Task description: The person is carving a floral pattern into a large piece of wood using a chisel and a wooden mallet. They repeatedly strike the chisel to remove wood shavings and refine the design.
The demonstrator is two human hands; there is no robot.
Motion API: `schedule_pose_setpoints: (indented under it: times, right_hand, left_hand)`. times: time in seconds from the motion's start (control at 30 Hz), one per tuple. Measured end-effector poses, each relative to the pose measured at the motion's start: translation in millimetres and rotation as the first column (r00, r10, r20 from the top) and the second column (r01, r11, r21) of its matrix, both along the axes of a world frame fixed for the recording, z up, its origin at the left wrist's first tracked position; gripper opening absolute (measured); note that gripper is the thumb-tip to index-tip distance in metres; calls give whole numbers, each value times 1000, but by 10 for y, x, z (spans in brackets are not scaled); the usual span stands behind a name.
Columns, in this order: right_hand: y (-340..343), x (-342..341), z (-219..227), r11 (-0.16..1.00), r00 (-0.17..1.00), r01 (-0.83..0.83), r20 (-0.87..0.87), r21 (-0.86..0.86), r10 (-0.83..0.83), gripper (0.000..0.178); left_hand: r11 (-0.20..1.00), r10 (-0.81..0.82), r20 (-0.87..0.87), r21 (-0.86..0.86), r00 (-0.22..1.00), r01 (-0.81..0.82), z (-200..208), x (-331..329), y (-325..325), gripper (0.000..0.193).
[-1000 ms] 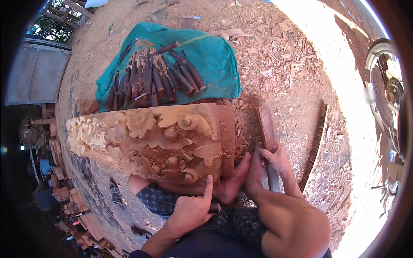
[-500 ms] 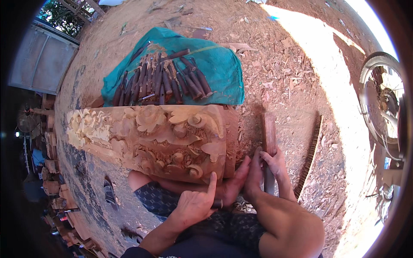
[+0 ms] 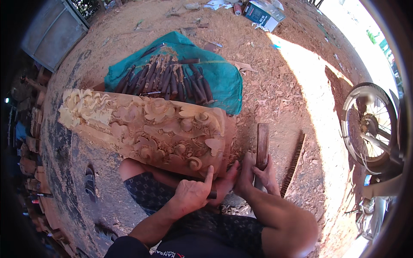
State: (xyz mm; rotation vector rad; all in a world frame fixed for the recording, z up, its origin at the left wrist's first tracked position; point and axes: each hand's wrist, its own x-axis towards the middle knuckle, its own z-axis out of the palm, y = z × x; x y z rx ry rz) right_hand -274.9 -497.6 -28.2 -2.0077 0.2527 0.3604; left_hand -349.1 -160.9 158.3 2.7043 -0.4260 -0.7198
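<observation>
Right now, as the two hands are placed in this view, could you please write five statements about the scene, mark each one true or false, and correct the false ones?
1. The left hand holds a dark handle with its index finger extended. True.
2. The right hand is empty. False: it grips a brown wooden bar.
3. Many dark-handled tools lie on a green cloth. True.
4. The upper face of the wooden panel is flat and plain. False: it is carved in relief with scrolls and flower-like shapes.
5. A spoked wheel shows at the right side of the picture. True.
</observation>
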Motion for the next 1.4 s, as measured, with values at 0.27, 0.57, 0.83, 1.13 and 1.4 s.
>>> schedule_pose_setpoints:
  times: [0.27,0.57,0.83,1.13,1.4]
  right_hand:
    - [12,-25,73,999,998,-52,-36,-3,52,99]
    - [-25,183,-348,992,993,18,-114,124,-3,82]
    - [33,201,24,976,971,96,-236,193,-49,64]
    - [1179,58,638,833,881,465,-250,300,-402,47]
    - [917,30,139,526,943,-100,89,-845,321,45]
  left_hand:
    - [999,-28,14,-45,1000,29,74,278,-10,90]
    - [987,-109,-253,88,961,135,127,226,-57,110]
    - [985,-104,-147,124,984,122,215,109,50,115]
    - [990,-8,-98,136,995,22,127,-98,299,89]
    - [999,19,270,39,963,-31,555,-248,699,34]
